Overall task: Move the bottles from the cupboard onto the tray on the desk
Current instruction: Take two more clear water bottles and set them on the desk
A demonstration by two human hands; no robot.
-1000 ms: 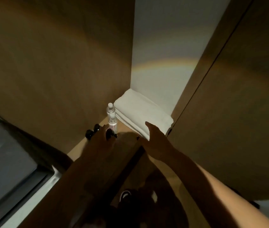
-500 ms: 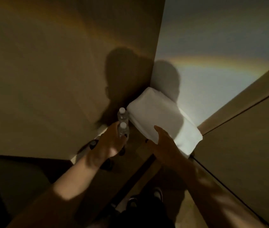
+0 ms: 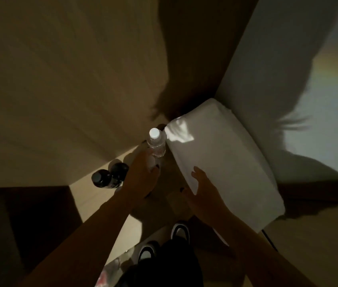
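Left hand (image 3: 141, 179), nearer, closes its grip on an upright clear plastic white-capped bottle (image 3: 156, 145); right hand (image 3: 203, 189) hovers open-fingered, empty.

Clear bottle (image 3: 157, 146) with white cap, two black-capped bottles (image 3: 110, 177) — dark, white folded towels (image 3: 222, 160), tan cupboard wall (image 3: 60, 79)

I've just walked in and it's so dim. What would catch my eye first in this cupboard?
Probably the big white folded towel in the corner, lit by a patch of light. Just left of it stands a clear bottle with a white cap, and the left hand grips a second one in front. Two dark-capped bottles stand further left.
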